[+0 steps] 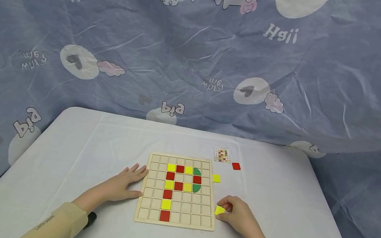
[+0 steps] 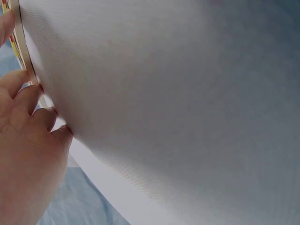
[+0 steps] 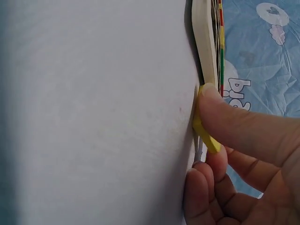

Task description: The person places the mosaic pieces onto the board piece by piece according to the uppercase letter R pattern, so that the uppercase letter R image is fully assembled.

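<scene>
A wooden grid board [image 1: 174, 219] lies flat on the table, with red and yellow square tiles and two green rounded tiles forming a P shape in its cells. My left hand [image 1: 125, 184] rests at the board's left edge, fingers spread and fairly straight, touching the rim. Beside the lower right edge, my right hand [image 1: 239, 215] pinches a yellow square tile [image 1: 220, 210] between thumb and fingers. The right wrist view shows that yellow tile [image 3: 206, 126] tilted near the table surface, next to the board's side [image 3: 202, 37].
Another yellow tile [image 1: 216, 178] lies by the board's right edge. Farther back are a red tile [image 1: 236, 166] and a small printed pattern card [image 1: 222, 155]. A white cloth [image 1: 97, 141] covers the table, and a blue patterned curtain [image 1: 186, 51] hangs behind it.
</scene>
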Demonstrator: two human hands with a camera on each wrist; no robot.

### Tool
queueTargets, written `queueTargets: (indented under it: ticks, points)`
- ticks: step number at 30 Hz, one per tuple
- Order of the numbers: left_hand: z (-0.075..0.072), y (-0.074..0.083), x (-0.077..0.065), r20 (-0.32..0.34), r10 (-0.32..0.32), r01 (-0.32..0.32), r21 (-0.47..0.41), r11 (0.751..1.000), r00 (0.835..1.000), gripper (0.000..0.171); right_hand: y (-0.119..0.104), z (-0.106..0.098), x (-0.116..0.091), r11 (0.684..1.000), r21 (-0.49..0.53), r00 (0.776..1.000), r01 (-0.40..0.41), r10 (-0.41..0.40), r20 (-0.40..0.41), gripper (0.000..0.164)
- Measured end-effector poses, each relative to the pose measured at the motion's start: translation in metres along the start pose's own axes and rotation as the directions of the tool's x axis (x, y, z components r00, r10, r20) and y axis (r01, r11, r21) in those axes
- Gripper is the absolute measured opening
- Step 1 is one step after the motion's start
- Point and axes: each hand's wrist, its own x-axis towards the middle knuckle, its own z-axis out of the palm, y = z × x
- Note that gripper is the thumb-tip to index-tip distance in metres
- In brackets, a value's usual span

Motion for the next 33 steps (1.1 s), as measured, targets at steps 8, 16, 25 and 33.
queueTargets:
  ticks: [8,16,25,33]
  points:
    - [-0.001,0.000,0.000,-0.003,-0.002,0.002,0.003,1.000,1.000,0.079,-0.005,-0.004,-0.003,1.000,0.003,1.000,0.000,0.000,0.013,0.019]
    - [-0.001,0.000,0.000,-0.007,0.011,-0.011,-0.002,1.000,1.000,0.078,-0.018,-0.011,-0.001,0.999,0.025,0.999,0.033,-0.032,-0.023,0.016]
    - [-0.001,0.001,0.000,-0.002,-0.004,0.004,-0.005,1.000,1.000,0.078,-0.050,0.004,0.011,0.987,0.134,0.996,0.086,-0.082,-0.035,0.020]
    - [0.000,0.001,0.000,0.003,-0.024,0.024,0.006,1.000,1.000,0.079,-0.075,0.032,0.023,0.960,0.178,0.976,0.218,-0.219,-0.017,0.015]
